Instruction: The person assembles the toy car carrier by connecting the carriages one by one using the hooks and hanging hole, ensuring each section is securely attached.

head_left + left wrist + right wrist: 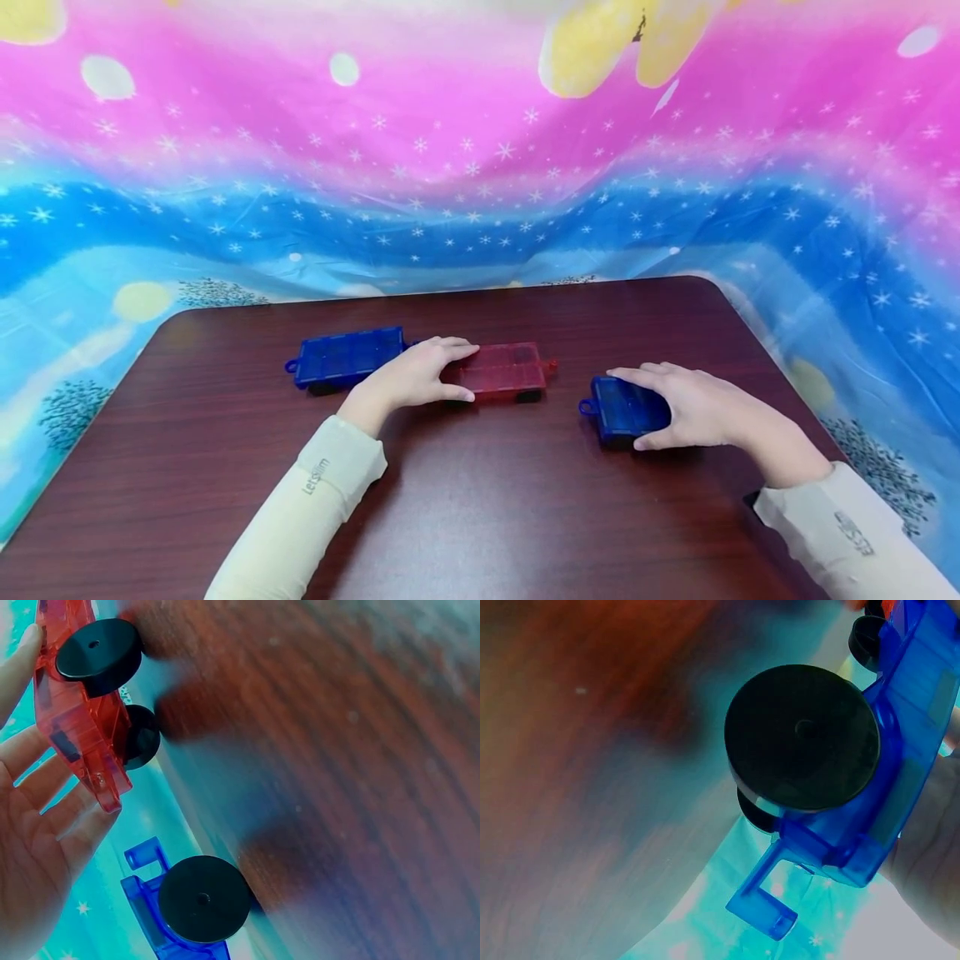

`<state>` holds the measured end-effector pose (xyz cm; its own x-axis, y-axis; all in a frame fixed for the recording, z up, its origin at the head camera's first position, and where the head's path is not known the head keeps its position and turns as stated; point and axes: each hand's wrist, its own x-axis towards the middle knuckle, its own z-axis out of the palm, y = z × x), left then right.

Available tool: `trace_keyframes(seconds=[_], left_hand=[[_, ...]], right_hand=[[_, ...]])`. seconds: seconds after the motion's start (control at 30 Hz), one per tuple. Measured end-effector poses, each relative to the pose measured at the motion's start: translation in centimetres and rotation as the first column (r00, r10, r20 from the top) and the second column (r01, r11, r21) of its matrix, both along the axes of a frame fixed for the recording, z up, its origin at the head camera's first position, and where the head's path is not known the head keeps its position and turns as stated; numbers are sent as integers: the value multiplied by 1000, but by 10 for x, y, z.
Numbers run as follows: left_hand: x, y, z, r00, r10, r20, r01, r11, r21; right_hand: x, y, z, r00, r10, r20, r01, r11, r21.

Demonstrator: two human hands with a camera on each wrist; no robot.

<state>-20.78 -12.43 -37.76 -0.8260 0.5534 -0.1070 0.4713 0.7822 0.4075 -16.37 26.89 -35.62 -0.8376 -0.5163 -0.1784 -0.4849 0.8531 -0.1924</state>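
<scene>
A translucent red toy train car [517,367] with black wheels stands mid-table. My left hand [408,375] grips its left end, thumb on the near side and fingers on the far side. Left of that hand stands a long blue toy train car [348,354]; in the left wrist view the facing ends of this blue car [184,900] and the red car [82,727] look apart. Toward the right, my right hand [708,408] holds a second blue toy train car [626,407] from above, covering its right end. A hooked coupling [765,907] shows in the right wrist view.
The dark wooden table [480,500] has rounded far corners. Behind and beside it hangs a pink and blue cloth [465,167] with snowflakes. A small dark object [752,499] shows by the right sleeve, too hidden to identify.
</scene>
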Motion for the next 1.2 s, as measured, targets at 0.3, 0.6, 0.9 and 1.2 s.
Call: trace_keyframes(seconds=[0.3,0.6,0.9,1.2], left_hand=[[-1,0,0,1000,3,7,-3,1000,1],[0,0,1,1000,0,9,0,1000,6],[-1,-1,1,1000,6,14,-6,1000,4],[-1,0,2,1000,-1,8,0,1000,13]], right_hand=[[-17,-9,1,1000,-3,-16,3,1000,-15],[-33,-16,1,999,-6,-38,6,1000,-18],[-48,-23,-5,999,-14,-33,12,999,-45],[-58,-28,-8,1000,-27,-9,27,999,-39]])
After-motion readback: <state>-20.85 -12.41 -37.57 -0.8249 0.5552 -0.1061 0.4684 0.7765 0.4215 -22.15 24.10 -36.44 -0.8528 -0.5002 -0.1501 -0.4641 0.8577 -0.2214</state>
